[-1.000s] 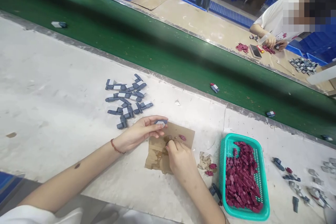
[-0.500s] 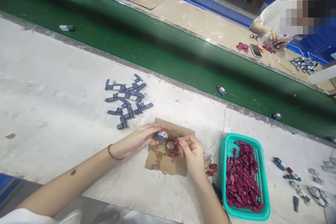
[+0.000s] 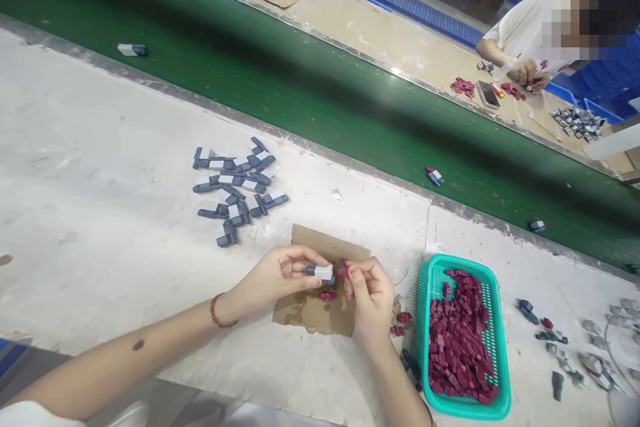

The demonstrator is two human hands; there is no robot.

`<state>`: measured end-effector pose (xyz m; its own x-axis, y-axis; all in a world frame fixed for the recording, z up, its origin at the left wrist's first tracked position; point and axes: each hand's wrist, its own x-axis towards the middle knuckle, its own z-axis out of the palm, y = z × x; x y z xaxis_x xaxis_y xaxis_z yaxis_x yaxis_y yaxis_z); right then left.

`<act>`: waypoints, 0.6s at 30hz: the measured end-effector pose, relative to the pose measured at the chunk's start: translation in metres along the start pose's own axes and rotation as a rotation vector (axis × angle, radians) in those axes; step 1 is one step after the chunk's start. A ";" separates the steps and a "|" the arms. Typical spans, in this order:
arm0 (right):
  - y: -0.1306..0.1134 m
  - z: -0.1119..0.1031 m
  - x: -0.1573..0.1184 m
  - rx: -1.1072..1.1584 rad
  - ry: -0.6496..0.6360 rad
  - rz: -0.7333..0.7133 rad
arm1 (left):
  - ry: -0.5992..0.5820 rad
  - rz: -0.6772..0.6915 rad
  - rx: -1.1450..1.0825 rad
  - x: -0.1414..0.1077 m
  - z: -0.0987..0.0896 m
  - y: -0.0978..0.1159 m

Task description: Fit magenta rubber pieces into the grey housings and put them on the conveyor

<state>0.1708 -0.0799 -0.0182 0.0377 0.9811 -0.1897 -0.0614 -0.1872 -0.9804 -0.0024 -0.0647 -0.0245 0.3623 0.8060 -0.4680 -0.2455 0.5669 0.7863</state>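
Observation:
Between the fingers of my left hand (image 3: 287,272) is a blue-and-white piece (image 3: 323,272), held over a sheet of brown cardboard (image 3: 330,239). My right hand (image 3: 370,290) pinches a small dark red piece (image 3: 343,268) just to its right; a narrow gap separates the two pieces. Another red piece (image 3: 327,295) lies on the cardboard below them. The round dish on the cardboard is now hidden behind the held piece and my fingers.
A green basket (image 3: 504,347) of red pieces stands right of my right hand. Blue-and-white pieces (image 3: 235,180) lie at the left. Beyond runs a green belt (image 3: 300,80) carrying a few pieces; a person (image 3: 520,20) works across it. Grey parts (image 3: 565,353) lie far right.
My left hand has turned the blue-and-white piece and brought it over the dish, closer to the red piece in my right hand. Pieces on the belt have shifted slightly right.

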 end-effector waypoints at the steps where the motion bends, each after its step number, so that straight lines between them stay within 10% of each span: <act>1: 0.001 0.001 -0.001 -0.003 -0.001 -0.011 | -0.004 0.006 -0.016 -0.001 0.002 0.001; 18: 0.013 0.001 -0.008 -0.167 -0.025 -0.201 | -0.010 0.107 -0.078 -0.007 0.008 -0.004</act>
<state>0.1689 -0.0903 -0.0289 0.0078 0.9999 0.0088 0.1109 0.0079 -0.9938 0.0036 -0.0737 -0.0210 0.3389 0.8613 -0.3785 -0.3520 0.4892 0.7980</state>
